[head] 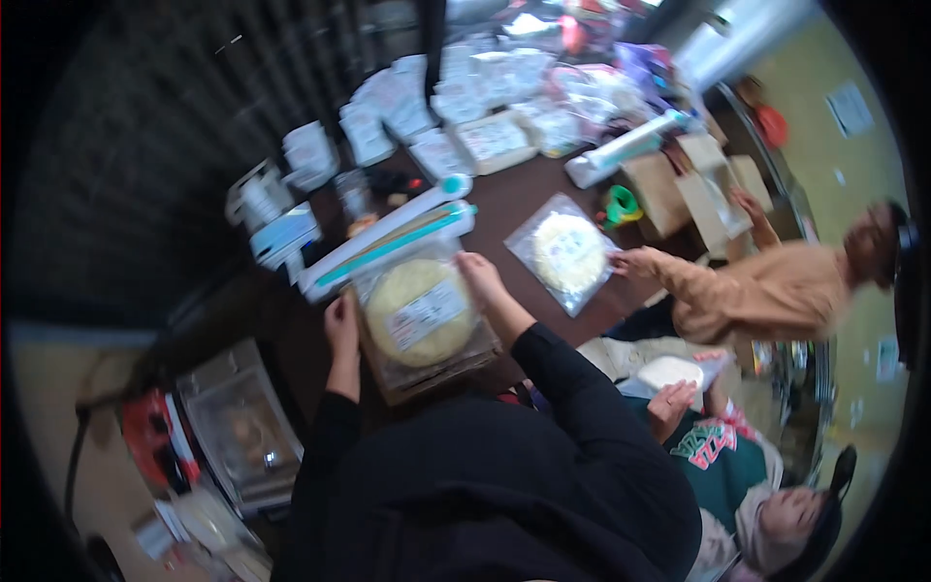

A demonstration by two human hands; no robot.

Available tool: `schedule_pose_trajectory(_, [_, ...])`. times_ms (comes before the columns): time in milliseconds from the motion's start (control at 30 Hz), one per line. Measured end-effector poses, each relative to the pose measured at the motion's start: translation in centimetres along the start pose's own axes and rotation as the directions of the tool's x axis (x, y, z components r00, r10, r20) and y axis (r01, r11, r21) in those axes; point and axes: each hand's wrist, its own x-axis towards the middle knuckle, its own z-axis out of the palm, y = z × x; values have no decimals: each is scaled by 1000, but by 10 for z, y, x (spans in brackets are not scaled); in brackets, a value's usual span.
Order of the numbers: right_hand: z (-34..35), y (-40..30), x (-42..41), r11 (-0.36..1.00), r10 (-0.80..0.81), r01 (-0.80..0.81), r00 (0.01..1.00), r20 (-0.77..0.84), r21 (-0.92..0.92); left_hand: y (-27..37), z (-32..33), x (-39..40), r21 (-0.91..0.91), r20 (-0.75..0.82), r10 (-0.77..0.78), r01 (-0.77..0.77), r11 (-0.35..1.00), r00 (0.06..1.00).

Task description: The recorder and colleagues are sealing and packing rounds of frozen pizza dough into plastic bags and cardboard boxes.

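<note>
Before me a clear plastic bag holds a flat, round, pale dough base (389,291), with a white printed label (428,314) across it. It lies on top of a cardboard box (436,375) at the near side of the brown table (509,185). My left hand (342,320) grips the left edge of the bag, fingers partly hidden. On the other side, my right hand (481,276) pinches the bag near its upper right corner. Just beyond the bag lies a white-and-teal impulse bag sealer (396,240).
A co-worker's hand (633,262) touches another labelled, bagged round (571,244) on my right. Nearer me, a second person holds a bagged pale round (669,372). Stacks of white packets (382,109), another long white-and-teal device (625,149) and cardboard boxes (654,189) stand farther back.
</note>
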Motion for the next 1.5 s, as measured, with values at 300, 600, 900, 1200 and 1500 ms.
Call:
schedule_pose_trajectory(300, [29,-4,7,984,-176,175,980,-90,-25,6,15,13,192,-86,163,-145,971,983])
schedule_pose_trajectory(600, [23,-17,33,986,-70,67,998,-11,-156,5,30,36,-34,-123,-179,176,984,976])
schedule_pose_trajectory(900, [69,-29,-79,-278,-305,690,597,742,-669,21,25,33,-102,-153,-187,173,980,970])
schedule_pose_trajectory(1200, [66,-7,-75,-284,-264,643,661,703,-711,102,11,-12,300,82,712,-698,650,698])
schedule_pose_trajectory(1500, [76,31,-90,-359,-370,659,549,749,-660,114,50,85,325,628,602,-869,374,494])
